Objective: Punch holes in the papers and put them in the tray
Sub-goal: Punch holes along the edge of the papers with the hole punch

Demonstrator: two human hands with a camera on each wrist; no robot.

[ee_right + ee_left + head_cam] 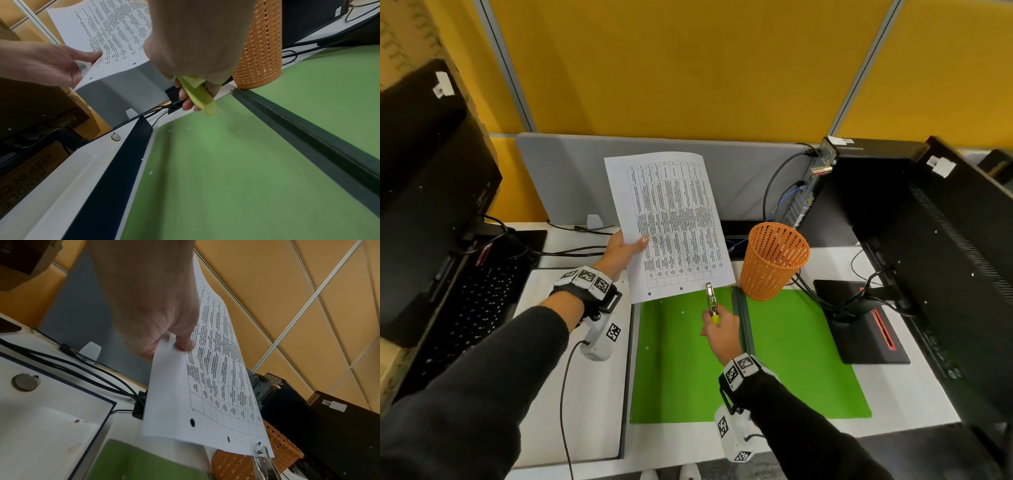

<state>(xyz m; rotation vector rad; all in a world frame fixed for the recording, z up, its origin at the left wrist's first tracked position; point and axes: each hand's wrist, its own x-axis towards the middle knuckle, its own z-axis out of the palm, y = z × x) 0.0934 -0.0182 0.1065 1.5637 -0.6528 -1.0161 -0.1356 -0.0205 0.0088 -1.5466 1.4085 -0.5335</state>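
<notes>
Nearest, the right hand point(719, 330) has its fingers point(186, 99) curled round the yellow-green handles of the hole punch point(711, 301), whose metal tip meets the bottom edge of the paper point(671, 222) above the green mat point(804, 353). At ten o'clock from it, the left hand point(619, 251) pinches the sheet's left edge, thumb on the print. The printed table sheet stands tilted above the tabletop point(904, 387), two holes along its lower margin, an orange mesh basket point(774, 260) just beside it at three o'clock.

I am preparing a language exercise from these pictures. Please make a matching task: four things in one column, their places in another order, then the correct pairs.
1. white printed paper sheet
2. metal hole punch with yellow-green handles
3. orange plastic mesh basket
4. small white paper dots

A. stands on the desk
B. held up by the left hand
C. lie on the green mat
D. gripped by the right hand

Pairs: 1-B, 2-D, 3-A, 4-C
</notes>
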